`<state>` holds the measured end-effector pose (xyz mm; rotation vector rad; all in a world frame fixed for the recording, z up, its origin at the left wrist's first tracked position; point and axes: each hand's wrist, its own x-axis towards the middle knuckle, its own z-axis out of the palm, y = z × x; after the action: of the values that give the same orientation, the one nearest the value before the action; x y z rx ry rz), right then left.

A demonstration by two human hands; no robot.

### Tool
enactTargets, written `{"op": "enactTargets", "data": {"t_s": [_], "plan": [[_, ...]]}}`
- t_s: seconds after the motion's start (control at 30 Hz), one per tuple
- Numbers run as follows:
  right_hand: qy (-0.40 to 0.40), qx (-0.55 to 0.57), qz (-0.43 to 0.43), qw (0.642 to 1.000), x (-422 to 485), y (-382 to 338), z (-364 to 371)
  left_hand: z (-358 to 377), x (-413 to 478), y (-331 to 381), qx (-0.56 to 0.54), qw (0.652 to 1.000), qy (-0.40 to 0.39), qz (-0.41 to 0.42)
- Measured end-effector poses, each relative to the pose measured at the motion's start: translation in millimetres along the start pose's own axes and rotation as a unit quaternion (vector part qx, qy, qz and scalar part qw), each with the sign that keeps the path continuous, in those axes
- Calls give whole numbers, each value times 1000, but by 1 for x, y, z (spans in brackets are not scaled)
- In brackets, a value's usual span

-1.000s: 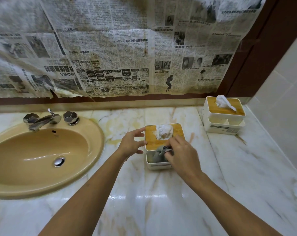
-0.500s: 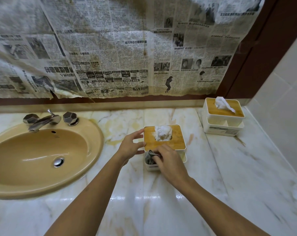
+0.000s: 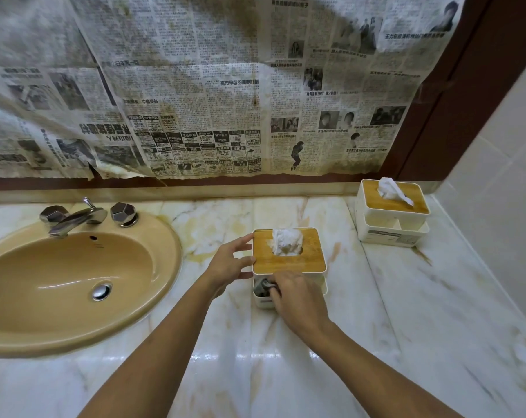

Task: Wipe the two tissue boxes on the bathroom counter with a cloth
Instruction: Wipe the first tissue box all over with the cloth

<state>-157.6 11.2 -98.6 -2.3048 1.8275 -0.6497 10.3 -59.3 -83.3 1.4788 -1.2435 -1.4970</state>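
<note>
Risk: the near tissue box (image 3: 288, 260) looks light; a hard rub could skid it on the glossy bench (image 3: 376, 297) or pop its wooden lid. Left hand (image 3: 230, 263), fingers spread, braces the box's left edge. Right hand (image 3: 297, 300) pinches a grey cloth (image 3: 261, 288) against the box's front tray. Second tissue box (image 3: 391, 212) sits well apart, behind-right of the near box, untouched.

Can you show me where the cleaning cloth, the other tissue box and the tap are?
cloth (image 3: 262, 287), head view, grey bunch showing by the fingers.
far tissue box (image 3: 373, 234), head view, white front wall.
tap (image 3: 71, 220), head view, metal spout.
</note>
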Motion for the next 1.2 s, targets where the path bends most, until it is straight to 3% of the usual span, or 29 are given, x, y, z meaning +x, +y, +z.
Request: {"op": "enactTargets", "data": {"t_s": [0.17,0.43,0.67,0.87,1.2], "plan": [[-59,-8,77,995,7,-6,2,2,-1,1,0,1000,1,-2],[70,83,70,992,15,22,-74,2,-2,2,1,1000,1,-5],[51,169,65,982,16,45,-121,4,-4,2,-3,1000,4,-6],[-3,175,69,982,3,58,-96,5,-4,3,-8,1000,6,-9],[-67,79,75,992,-11,53,-31,4,-2,0,-6,1000,7,-11]]}}
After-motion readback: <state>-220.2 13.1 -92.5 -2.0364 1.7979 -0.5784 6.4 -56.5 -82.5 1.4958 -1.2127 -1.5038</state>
